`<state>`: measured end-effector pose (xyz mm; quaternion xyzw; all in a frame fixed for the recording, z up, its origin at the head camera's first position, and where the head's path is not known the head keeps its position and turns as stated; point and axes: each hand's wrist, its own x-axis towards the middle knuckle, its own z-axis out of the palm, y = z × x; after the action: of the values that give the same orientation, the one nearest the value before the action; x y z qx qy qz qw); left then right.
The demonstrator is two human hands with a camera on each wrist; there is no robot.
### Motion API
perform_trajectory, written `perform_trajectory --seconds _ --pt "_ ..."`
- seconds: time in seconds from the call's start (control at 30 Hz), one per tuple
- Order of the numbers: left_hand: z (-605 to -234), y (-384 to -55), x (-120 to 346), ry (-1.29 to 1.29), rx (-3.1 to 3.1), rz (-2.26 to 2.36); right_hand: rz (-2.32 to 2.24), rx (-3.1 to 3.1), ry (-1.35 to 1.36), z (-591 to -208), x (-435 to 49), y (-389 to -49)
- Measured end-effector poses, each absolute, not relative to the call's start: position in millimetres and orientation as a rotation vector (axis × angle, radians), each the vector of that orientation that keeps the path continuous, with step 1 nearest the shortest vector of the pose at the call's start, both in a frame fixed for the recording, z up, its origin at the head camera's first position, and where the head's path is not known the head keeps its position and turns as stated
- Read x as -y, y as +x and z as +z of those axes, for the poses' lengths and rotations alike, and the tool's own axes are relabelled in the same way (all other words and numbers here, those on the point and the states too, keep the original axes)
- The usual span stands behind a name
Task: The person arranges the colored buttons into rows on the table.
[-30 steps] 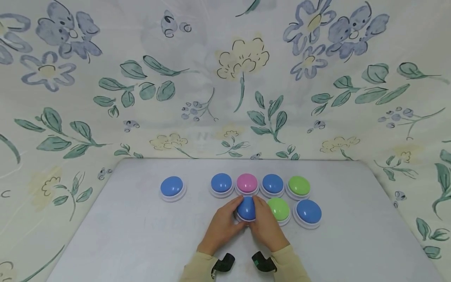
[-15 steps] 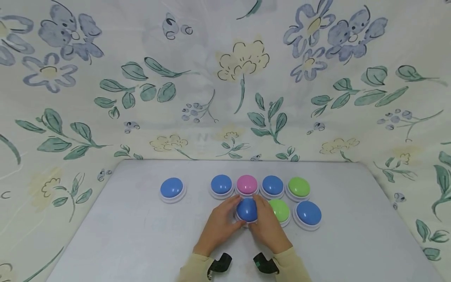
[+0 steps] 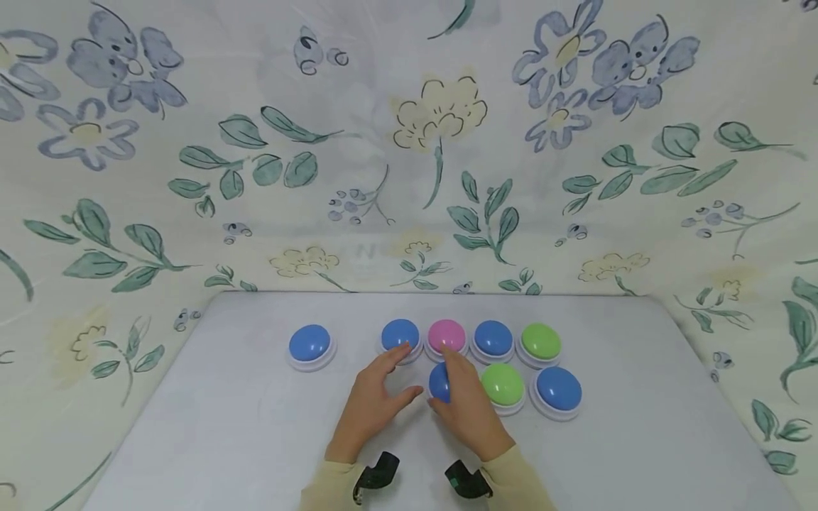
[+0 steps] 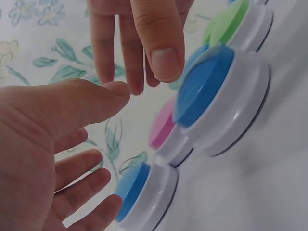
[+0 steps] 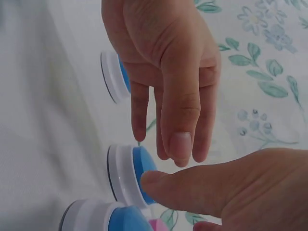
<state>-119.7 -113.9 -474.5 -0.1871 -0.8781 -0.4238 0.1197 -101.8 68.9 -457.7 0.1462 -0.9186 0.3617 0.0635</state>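
Note:
A blue dome-topped button on a white round base [image 3: 439,384] stands in the front row of the white table, partly hidden by my right hand [image 3: 471,408]. That hand hovers over its right side with the fingers fairly straight, and in the left wrist view its thumb [image 4: 166,62] is close above the dome without gripping. My left hand [image 3: 367,408] is apart from this button, to its left, fingers spread and holding nothing. Its fingertips lie in front of another blue button [image 3: 400,333] in the back row; whether they touch it I cannot tell.
A pink button [image 3: 446,333], a blue button [image 3: 493,337] and a green button [image 3: 541,341] continue the back row. At front right stand a green button [image 3: 502,384] and a blue button [image 3: 559,388]. One blue button [image 3: 309,343] sits alone at left. Floral cloth [image 3: 383,177] hangs behind.
Both hands held the front blue button before. Now the left hand has let go and moved left, and the right hand has loosened and shifted slightly left over the button.

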Motion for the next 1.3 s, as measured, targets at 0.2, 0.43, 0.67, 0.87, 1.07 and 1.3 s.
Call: perform_trajectory --seconds 0.2,0.43,0.67,0.87,1.07,1.3 --pt "-467.4 -118.5 129.9 -0.487 2.599 -1.216 1.132 2.761 0.491 -452.3 -57.1 -108.8" --pt "-463.9 -121.2 150.3 -0.423 2.632 -1.162 1.160 2.803 0.505 -449.7 -37.7 -116.0" --pt "-454.8 -122.8 172.0 -0.389 2.615 -1.126 1.241 2.791 0.505 -453.2 -17.2 -125.9" --pt "-451.0 -126.8 190.1 -0.338 2.560 -1.093 1.300 2.793 0.492 -454.3 -0.6 -134.3" --pt "-453.3 -128.6 208.5 -0.229 2.546 -1.073 1.311 2.770 0.518 -460.2 18.1 -143.2" --pt "-459.4 -129.6 225.3 -0.070 2.529 -1.093 1.333 2.754 0.581 -465.5 39.7 -154.5"
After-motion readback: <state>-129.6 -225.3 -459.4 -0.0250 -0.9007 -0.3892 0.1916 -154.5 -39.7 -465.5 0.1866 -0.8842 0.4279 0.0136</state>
